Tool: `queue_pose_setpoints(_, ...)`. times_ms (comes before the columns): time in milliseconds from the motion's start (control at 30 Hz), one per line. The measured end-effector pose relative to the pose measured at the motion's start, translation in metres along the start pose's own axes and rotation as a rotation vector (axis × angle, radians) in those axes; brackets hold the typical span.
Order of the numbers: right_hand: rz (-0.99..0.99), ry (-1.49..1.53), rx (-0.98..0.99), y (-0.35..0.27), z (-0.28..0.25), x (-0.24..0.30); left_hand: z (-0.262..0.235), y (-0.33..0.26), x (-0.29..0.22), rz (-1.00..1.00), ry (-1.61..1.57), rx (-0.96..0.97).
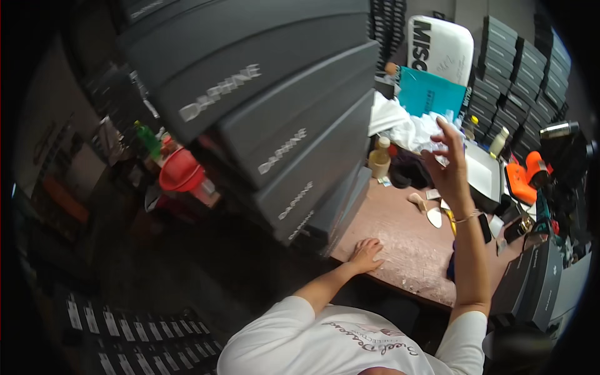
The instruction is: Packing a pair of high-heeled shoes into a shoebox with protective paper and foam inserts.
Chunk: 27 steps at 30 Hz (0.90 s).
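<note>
My left hand (365, 255) lies on the near edge of a worn reddish-brown table (406, 240), palm down with its fingers stretched out. My right hand (449, 159) is raised above the table's right side, fingers apart and a little bent, with nothing visible in it. Behind that hand is crumpled white paper or plastic (415, 128). Below it lie a small beige-handled brush or tool (417, 201) and a white oval piece (434, 217). A bottle of yellowish liquid (379, 160) stands left of it, beside a dark bundle (409, 172).
A tall stack of dark grey shoe boxes (294, 112) rises at the table's left edge. To the right are a white tray (484, 175), an orange case (520, 182) and upright dark boxes (537, 281). A teal package (428, 90) stands behind. A red basket (181, 170) sits far left.
</note>
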State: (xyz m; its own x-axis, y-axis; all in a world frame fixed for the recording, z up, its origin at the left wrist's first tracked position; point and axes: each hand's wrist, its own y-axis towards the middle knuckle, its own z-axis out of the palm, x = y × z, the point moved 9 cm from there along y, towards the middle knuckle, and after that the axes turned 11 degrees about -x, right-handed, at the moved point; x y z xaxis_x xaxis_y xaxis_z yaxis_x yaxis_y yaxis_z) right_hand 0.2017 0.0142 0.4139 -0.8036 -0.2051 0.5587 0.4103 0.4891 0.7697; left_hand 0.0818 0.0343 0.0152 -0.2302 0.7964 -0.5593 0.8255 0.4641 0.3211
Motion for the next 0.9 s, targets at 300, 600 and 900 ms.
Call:
queue_pose_setpoints(300,-1.020,-0.539,0.126,0.009,0.081,0.422,-0.026,-0.058,-0.072,0.153,-0.285,0.198)
queue_pose_setpoints(600,-0.874,-0.679,0.021,0.033,0.035,0.387,-0.072,-0.051,-0.114,0.290,-0.403,-0.007)
queue_pose_setpoints(900,-0.514,-0.698,-0.159,-0.166,-0.155,0.211,-0.200,0.005,-0.134,-0.116,-1.780,-0.045)
